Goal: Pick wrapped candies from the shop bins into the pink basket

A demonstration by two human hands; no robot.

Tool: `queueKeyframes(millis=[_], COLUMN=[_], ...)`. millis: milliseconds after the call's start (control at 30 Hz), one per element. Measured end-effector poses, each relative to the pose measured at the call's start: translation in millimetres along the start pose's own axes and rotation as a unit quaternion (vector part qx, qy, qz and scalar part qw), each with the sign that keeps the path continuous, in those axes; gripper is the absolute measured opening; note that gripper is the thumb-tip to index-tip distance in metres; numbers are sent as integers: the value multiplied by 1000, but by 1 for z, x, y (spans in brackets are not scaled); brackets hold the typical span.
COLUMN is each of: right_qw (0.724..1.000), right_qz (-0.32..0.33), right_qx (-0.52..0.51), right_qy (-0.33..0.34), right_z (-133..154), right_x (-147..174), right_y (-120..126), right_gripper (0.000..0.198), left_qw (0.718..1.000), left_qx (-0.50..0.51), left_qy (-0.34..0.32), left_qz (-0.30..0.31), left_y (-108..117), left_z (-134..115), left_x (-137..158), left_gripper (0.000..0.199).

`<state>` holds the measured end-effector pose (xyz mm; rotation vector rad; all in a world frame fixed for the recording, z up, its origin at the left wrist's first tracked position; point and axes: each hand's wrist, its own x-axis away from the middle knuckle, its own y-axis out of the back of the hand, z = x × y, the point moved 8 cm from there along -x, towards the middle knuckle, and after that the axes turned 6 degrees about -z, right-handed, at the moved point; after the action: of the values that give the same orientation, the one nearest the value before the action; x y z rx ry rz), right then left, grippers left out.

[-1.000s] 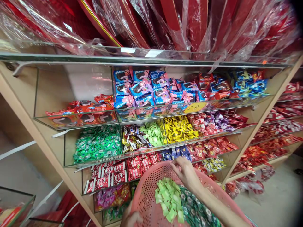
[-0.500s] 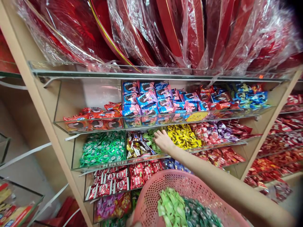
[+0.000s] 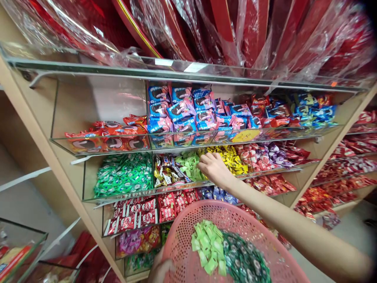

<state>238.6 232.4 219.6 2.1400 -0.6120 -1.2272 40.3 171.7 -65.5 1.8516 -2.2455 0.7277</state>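
Observation:
My left hand (image 3: 161,270), blurred at the lower edge, grips the left side of a pink perforated plastic basket (image 3: 184,226). Inside the basket lie a pile of light green wrapped candies (image 3: 208,245) and a pile of dark green wrapped candies (image 3: 246,257). My right hand (image 3: 215,167) reaches over the basket to the middle glass shelf, its fingers curled downward. It is at the right edge of the shelf's light green candies (image 3: 190,165), in front of the yellow wrapped candies (image 3: 232,157). Whatever is under its fingers is hidden.
Left on that shelf are green candies (image 3: 123,175) and chocolate bars (image 3: 167,169). Above stand blue-and-pink cookie packs (image 3: 182,110) behind a glass edge (image 3: 176,143). Red packets (image 3: 132,214) fill the shelf below. Plastic-wrapped red items (image 3: 226,31) overhang the top glass shelf.
My right hand has shifted from over the light green candies toward the right and nearer me. The view has moved slightly, and more of my left hand and the basket shows.

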Motion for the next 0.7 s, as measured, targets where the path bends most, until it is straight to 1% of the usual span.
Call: queueKeyframes(millis=[100, 167, 233, 333, 400, 467, 500, 700], right_qw=[994, 985, 976, 964, 957, 954, 954, 962], right_qz=[-28, -14, 29, 109, 147, 169, 174, 183], right_qx=[-106, -169, -207, -225, -219, -213, -210, -173], right_qy=[-27, -40, -58, -94, -117, -127, -126, -109], right_z=[14, 28, 43, 58, 62, 63, 64, 69], right_x=[38, 70, 104, 150, 170, 181, 182, 178], right_y=[25, 26, 9, -38, -69, -89, -96, -115], right_gripper=[22, 22, 22, 22, 21, 20, 20, 19], left_qw=[1000, 1000, 999, 999, 999, 998, 998, 998], left_qx=[-8, -12, -18, -27, -32, -37, -39, -38], left_qy=[0, 3, 6, 9, 11, 10, 10, 9], left_qz=[-13, -20, -27, -34, -37, -40, -42, -53], left_y=[5, 8, 10, 12, 12, 12, 12, 13], left_z=[1, 3, 4, 6, 6, 6, 6, 6], left_x=[-1, -1, 0, 0, 0, 0, 1, 4], left_gripper=[49, 55, 58, 58, 57, 56, 55, 52])
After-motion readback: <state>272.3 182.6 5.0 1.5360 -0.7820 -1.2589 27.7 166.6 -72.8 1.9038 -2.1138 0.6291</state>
